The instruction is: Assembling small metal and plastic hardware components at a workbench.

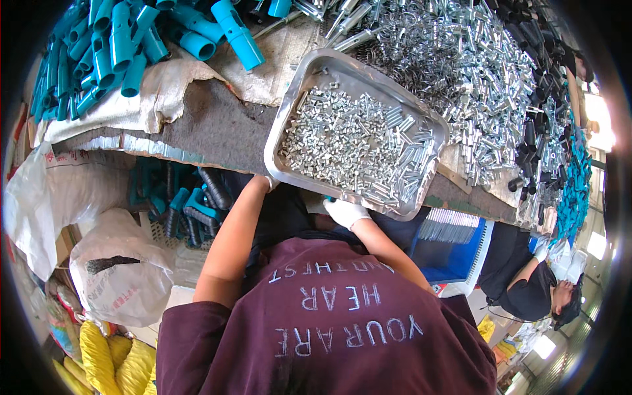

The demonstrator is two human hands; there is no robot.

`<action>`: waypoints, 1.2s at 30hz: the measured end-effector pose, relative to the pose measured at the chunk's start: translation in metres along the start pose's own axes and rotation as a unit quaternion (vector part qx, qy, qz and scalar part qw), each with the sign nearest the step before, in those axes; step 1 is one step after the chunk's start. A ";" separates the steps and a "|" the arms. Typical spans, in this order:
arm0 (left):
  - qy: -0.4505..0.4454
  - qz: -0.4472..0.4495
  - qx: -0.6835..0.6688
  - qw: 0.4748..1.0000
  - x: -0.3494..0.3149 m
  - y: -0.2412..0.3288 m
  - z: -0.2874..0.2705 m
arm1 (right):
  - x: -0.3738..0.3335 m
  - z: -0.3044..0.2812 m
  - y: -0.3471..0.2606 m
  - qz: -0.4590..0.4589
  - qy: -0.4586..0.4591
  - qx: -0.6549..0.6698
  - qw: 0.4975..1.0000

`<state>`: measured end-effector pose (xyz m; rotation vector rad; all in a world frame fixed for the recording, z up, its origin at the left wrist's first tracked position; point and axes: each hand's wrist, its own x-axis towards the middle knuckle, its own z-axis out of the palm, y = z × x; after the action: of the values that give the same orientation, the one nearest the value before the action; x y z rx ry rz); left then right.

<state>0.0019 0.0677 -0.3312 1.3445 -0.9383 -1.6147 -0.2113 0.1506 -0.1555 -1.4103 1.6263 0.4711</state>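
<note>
Your left hand [268,183] is mostly hidden under the near corner of the shallow rectangular steel tray [299,79], so you cannot tell its grip. Your white-gloved right hand [345,212] has its fingertips tucked beneath the tray's edge. The small silver metal pieces [355,141] are too fine to tell apart.

- At your left, below the bench edge, you have 2 white plastic sacks: one [33,197] hangs against the bench side, crumpled, with faint red print on it.
- The other white sack [118,270] sits lower, beside your left elbow, bulging and rounded, with a dark strip across it and red print lower down.
- Between the 2 sacks you can see the corner of a brown cardboard box [64,245].
- No screens or signs are visible to you.
</note>
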 end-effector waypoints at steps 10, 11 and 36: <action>0.017 -0.204 -0.325 0.923 -0.012 0.074 0.011 | -0.024 -0.007 0.000 -0.068 0.048 -0.122 0.989; 0.027 -0.221 -0.286 0.932 -0.016 0.087 0.020 | -0.022 -0.010 0.003 -0.065 0.035 -0.091 0.993; 0.001 -0.031 -0.040 0.999 -0.008 0.023 -0.011 | 0.020 0.008 0.011 -0.087 -0.032 0.069 0.993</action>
<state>0.0166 0.0655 -0.3091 1.3316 -0.8299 -1.6791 -0.2172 0.1484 -0.1792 -1.4044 1.4420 0.2934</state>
